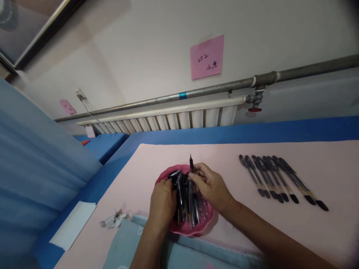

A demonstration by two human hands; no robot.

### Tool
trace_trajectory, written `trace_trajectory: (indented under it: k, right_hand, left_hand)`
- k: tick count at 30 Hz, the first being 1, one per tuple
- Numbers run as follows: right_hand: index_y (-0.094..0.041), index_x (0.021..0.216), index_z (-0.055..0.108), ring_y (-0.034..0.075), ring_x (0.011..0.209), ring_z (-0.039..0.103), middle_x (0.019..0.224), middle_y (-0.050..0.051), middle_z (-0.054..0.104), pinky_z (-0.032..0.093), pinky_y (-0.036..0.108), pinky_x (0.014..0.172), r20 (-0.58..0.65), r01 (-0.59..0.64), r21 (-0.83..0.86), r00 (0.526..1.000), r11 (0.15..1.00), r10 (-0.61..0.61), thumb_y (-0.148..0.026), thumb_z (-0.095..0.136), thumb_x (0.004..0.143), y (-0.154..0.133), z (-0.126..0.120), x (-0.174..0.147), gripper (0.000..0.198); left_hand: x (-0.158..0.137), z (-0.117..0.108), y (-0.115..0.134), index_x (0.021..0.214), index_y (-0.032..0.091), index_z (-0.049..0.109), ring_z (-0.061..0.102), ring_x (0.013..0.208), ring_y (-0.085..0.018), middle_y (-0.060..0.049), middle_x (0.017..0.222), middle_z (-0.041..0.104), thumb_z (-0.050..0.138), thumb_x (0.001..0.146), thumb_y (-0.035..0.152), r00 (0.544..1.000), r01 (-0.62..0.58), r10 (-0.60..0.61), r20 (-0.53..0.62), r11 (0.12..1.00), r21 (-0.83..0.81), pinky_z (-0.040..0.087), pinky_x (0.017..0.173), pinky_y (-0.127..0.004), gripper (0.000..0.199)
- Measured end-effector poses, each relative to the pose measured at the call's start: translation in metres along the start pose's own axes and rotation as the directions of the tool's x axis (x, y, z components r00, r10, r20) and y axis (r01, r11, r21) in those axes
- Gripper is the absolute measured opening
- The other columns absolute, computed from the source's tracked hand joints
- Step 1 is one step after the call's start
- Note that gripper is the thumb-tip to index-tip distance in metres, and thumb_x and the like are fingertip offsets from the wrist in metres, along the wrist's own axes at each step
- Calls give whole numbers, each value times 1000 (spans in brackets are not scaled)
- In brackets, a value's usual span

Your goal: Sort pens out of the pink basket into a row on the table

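Note:
A pink basin (193, 231) with a wavy rim holds many loose pen parts (183, 201), clear barrels and black pieces lying lengthwise. My right hand (213, 185) is over its right side, thumb and fingers pinched on an uncapped pen (191, 162) whose black grip and metal tip point up. Inside the left rim, my left hand (163, 201) has its fingers curled down among the black pieces; its fingertips are partly hidden, and what they grip cannot be made out. To the right, several capped pens (269, 177) lie side by side in a slanted row on the pink sheet.
The pink sheet (230, 228) covers a blue table (280, 130). Crumpled clear wrapping (113, 219) and white paper (73, 226) lie at left. Grey-blue cloth (196, 254) is at the near edge. A blue curtain (36, 157) hangs left; a radiator (179, 118) and pipe run behind.

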State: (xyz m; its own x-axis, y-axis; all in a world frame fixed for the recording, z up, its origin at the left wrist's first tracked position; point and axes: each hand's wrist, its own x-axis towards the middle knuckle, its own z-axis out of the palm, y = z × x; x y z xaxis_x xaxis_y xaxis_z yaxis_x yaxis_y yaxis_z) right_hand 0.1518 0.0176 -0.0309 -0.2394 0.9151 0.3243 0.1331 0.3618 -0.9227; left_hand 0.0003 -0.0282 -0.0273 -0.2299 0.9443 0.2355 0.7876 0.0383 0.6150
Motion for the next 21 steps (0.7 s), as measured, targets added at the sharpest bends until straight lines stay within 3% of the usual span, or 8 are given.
trace_trajectory:
  k: [2, 4, 7, 9, 12, 17, 21]
  right_hand:
    - [-20, 89, 55, 14, 61, 59, 68, -1, 62, 48, 26, 56, 1, 9, 1, 1000, 1000, -9, -28, 49, 83, -1, 0, 0, 11]
    - [-20, 92, 56, 14, 63, 60, 70, -1, 64, 49, 26, 58, 12, 31, -21, 999, 999, -31, -28, 49, 83, -2, -1, 0, 13]
    - [-21, 99, 58, 15, 68, 62, 76, 0, 67, 50, 28, 65, 84, 98, -89, 992, 991, -91, -26, 49, 85, -3, -2, -1, 18]
    - [-22, 103, 59, 16, 77, 64, 87, 2, 69, 51, 30, 71, 143, 192, -153, 975, 969, -170, -25, 50, 85, -4, -2, -1, 20]
    - [-23, 103, 61, 19, 86, 62, 96, 4, 69, 50, 35, 78, 178, 363, -243, 928, 900, -327, -25, 51, 85, -7, 0, -3, 21]
    - [-22, 108, 59, 19, 85, 60, 94, 5, 68, 48, 36, 78, 203, 495, -294, 868, 818, -453, -23, 45, 88, -23, 2, -5, 24]
    - [-21, 103, 62, 20, 77, 58, 83, 5, 67, 45, 37, 74, 276, 524, -417, 851, 742, -446, -21, 45, 87, -28, 1, -5, 23]
  left_hand:
    - [0, -4, 0, 67, 21, 60, 52, 64, -18, -3, 66, 59, 55, 69, 16, 996, 81, -86, -22, 982, -169, 36, 64, -30, 7]
    - [2, -11, 2, 71, 20, 59, 52, 62, -15, 0, 65, 59, 56, 73, 23, 982, 182, -184, 32, 900, -396, 38, 62, -28, 5]
    - [4, -21, 4, 79, 16, 59, 51, 56, -10, 2, 63, 58, 61, 72, 31, 945, 318, -258, 199, 595, -738, 40, 56, -23, 16]
    - [5, -27, 5, 83, 14, 60, 51, 52, -8, 3, 61, 58, 69, 66, 30, 925, 352, -281, 256, 380, -856, 40, 52, -20, 24]
    - [7, -31, 5, 81, 13, 61, 53, 51, -6, 2, 61, 60, 75, 61, 25, 915, 338, -297, 272, 197, -920, 42, 50, -17, 28]
    - [7, -36, 6, 77, 13, 62, 60, 60, -8, 0, 67, 63, 77, 59, 18, 911, 312, -300, 282, 54, -949, 48, 54, -17, 24]
    - [7, -39, 3, 76, 13, 63, 61, 62, -8, -1, 68, 64, 77, 59, 20, 923, 295, -281, 262, 80, -952, 49, 56, -17, 23]
